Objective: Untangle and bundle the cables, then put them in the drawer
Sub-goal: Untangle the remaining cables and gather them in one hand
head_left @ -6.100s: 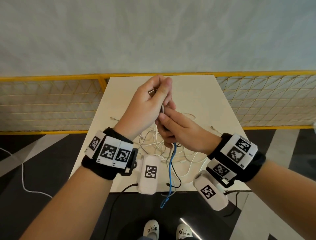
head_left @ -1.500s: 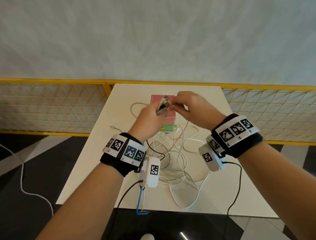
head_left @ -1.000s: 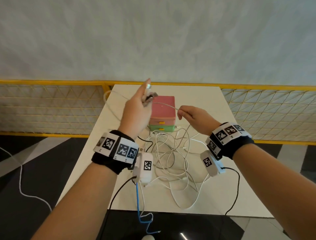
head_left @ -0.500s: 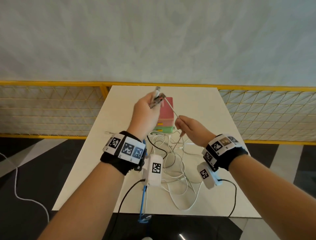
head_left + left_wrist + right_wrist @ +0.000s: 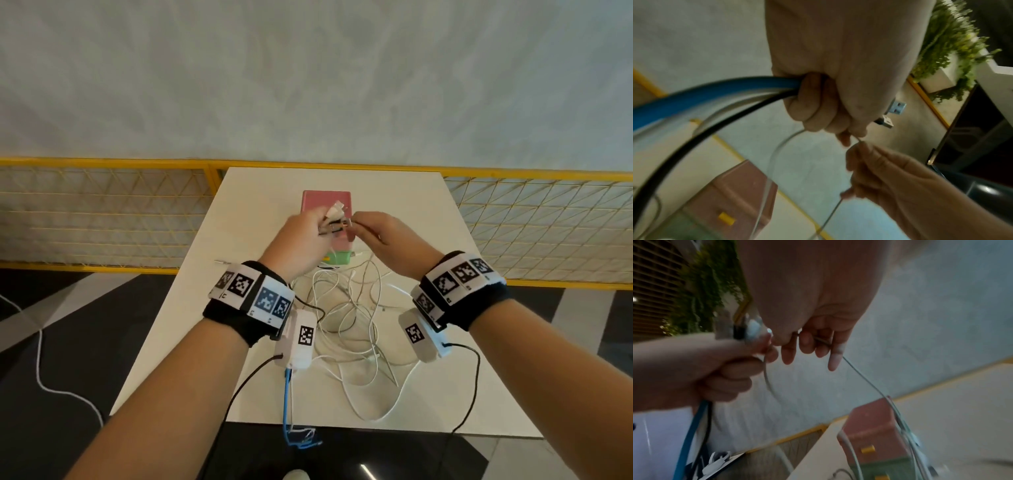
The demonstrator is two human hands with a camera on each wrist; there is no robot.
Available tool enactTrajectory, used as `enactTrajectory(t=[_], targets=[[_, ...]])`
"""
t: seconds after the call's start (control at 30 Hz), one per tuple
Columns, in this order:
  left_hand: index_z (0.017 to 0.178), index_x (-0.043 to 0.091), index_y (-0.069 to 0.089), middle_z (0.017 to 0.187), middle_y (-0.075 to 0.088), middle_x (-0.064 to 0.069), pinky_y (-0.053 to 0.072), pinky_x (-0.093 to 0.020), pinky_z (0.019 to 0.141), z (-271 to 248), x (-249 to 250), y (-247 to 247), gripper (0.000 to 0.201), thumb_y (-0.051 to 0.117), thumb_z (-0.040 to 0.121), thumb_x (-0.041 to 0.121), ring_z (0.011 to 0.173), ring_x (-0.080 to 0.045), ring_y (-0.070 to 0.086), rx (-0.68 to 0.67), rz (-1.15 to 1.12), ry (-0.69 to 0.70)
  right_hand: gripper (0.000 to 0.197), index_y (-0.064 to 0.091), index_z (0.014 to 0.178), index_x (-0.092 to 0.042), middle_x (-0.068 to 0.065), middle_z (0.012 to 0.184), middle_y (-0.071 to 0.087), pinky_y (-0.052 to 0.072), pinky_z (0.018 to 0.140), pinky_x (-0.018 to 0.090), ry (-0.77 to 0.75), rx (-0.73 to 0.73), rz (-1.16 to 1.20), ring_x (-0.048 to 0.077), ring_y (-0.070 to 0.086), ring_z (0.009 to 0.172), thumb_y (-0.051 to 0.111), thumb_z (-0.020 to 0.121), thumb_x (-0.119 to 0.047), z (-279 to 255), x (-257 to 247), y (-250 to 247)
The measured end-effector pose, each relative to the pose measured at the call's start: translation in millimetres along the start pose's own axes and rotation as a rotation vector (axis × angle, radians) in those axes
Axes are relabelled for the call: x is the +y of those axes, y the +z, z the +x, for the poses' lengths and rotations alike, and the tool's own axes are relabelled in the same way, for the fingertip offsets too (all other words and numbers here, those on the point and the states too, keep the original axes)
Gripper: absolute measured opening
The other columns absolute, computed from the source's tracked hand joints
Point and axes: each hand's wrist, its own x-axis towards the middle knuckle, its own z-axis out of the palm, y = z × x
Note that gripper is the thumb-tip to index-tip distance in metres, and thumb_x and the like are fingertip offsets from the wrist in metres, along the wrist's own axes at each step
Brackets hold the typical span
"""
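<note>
My left hand [image 5: 320, 228] is held above the table and grips a bunch of cables: a blue cable [image 5: 694, 95], a black one [image 5: 715, 128] and white ones. Their USB plugs [image 5: 894, 112] stick out past its fingers. Close to those plugs, my right hand [image 5: 356, 229] pinches a thin white cable [image 5: 865, 378], which loops from the left fist and runs down to the table. Below both hands lies the white cable tangle [image 5: 349, 315]. The small drawer box [image 5: 325, 202], pink on top and green below, stands behind the tangle, with its drawers closed.
The white table [image 5: 445, 308] is narrow, and a yellow mesh fence [image 5: 102, 212] runs behind it. The blue cable's [image 5: 287, 404] tail hangs over the table's front edge. A loose white cord [image 5: 44, 377] lies on the dark floor at the left.
The hands were apart with the thin white cable stretched between them. Now the left hand has dropped and the right hand has come up to it, so the cable hangs in a short loop.
</note>
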Motion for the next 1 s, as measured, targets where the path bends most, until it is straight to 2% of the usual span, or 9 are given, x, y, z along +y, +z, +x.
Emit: enactTrajectory(t=[0.1, 0.23, 0.4, 0.5, 0.57, 0.73, 0.83, 0.9, 1.0], targets=[[0.116, 0.019, 0.064, 0.089, 0.063, 0.003, 0.037, -0.005, 0.052, -4, 2, -6, 0.022, 0.054, 0.097, 0.014, 0.064, 0.000, 0.050, 0.195, -0.120, 0.013, 0.023, 0.061, 0.095, -0.009, -0.014, 0.077, 0.052, 0.035, 0.067, 0.008, -0.018, 0.020, -0.043, -0.002, 0.048, 0.069, 0.041, 0.101, -0.019, 5, 4, -9], [0.105, 0.024, 0.063, 0.075, 0.053, 0.015, 0.038, -0.024, 0.056, -2, 4, -30, 0.014, 0.053, 0.097, 0.016, 0.058, 0.000, 0.045, 0.411, -0.264, 0.028, 0.025, 0.059, 0.092, -0.016, -0.003, 0.073, 0.052, 0.035, 0.064, 0.023, 0.197, -0.039, -0.096, 0.009, 0.048, 0.066, 0.036, 0.101, -0.016, -12, 24, -14], [0.096, 0.027, 0.062, 0.077, 0.058, 0.014, 0.036, -0.010, 0.053, -10, 10, -34, 0.017, 0.056, 0.095, 0.011, 0.054, 0.011, 0.048, 0.218, -0.220, 0.057, 0.021, 0.054, 0.115, -0.016, -0.002, 0.085, 0.064, 0.056, 0.057, 0.030, 0.199, -0.054, 0.071, 0.014, 0.064, 0.077, 0.053, 0.095, -0.021, -25, -6, -24], [0.100, 0.022, 0.066, 0.080, 0.062, 0.007, 0.037, -0.015, 0.059, -18, 13, -20, 0.019, 0.057, 0.093, 0.007, 0.065, 0.002, 0.052, 0.103, -0.226, 0.081, 0.028, 0.053, 0.118, -0.019, 0.002, 0.083, 0.067, 0.057, 0.049, 0.035, 0.162, -0.052, 0.260, 0.015, 0.068, 0.077, 0.061, 0.091, -0.016, -26, -48, -31], [0.109, 0.017, 0.065, 0.082, 0.061, 0.014, 0.038, -0.010, 0.060, -24, 14, -15, 0.026, 0.057, 0.091, -0.001, 0.066, 0.008, 0.054, 0.068, -0.273, 0.092, 0.030, 0.054, 0.119, -0.018, 0.003, 0.080, 0.070, 0.057, 0.050, 0.036, 0.181, -0.046, 0.261, 0.015, 0.070, 0.071, 0.060, 0.091, -0.011, -28, -69, -36], [0.120, 0.011, 0.060, 0.087, 0.061, 0.014, 0.036, -0.003, 0.052, -39, 14, -20, 0.029, 0.057, 0.093, 0.000, 0.054, 0.012, 0.053, 0.194, -0.429, 0.055, 0.031, 0.056, 0.118, -0.020, -0.005, 0.078, 0.074, 0.043, 0.053, 0.008, 0.137, -0.162, 0.086, 0.009, 0.070, 0.060, 0.064, 0.088, -0.021, -44, -97, -40], [0.099, 0.010, 0.071, 0.047, 0.045, 0.016, 0.028, -0.015, 0.043, -46, 10, -22, 0.020, 0.053, 0.099, 0.020, 0.040, -0.002, 0.035, 0.187, -0.449, -0.035, 0.037, 0.054, 0.121, -0.019, -0.004, 0.081, 0.075, 0.049, 0.052, 0.013, 0.151, -0.332, 0.070, 0.008, 0.069, 0.059, 0.065, 0.086, -0.019, -54, -113, -32], [0.075, 0.010, 0.067, 0.042, 0.040, 0.012, 0.028, -0.020, 0.045, -51, 10, -21, 0.037, 0.049, 0.101, 0.030, 0.042, -0.006, 0.031, 0.185, -0.455, -0.100, 0.044, 0.050, 0.129, -0.017, -0.004, 0.083, 0.075, 0.056, 0.051, 0.026, 0.179, -0.457, 0.020, 0.008, 0.069, 0.059, 0.065, 0.087, -0.020, -60, -123, -23], [0.058, 0.014, 0.047, 0.046, 0.040, 0.007, 0.032, -0.027, 0.053, -60, 14, -23, 0.049, 0.045, 0.100, 0.040, 0.046, -0.012, 0.036, 0.178, -0.502, -0.148, 0.040, 0.054, 0.127, -0.011, 0.000, 0.083, 0.075, 0.058, 0.052, 0.027, 0.202, -0.699, 0.039, 0.006, 0.067, 0.056, 0.063, 0.089, -0.022, -72, -137, -13]])
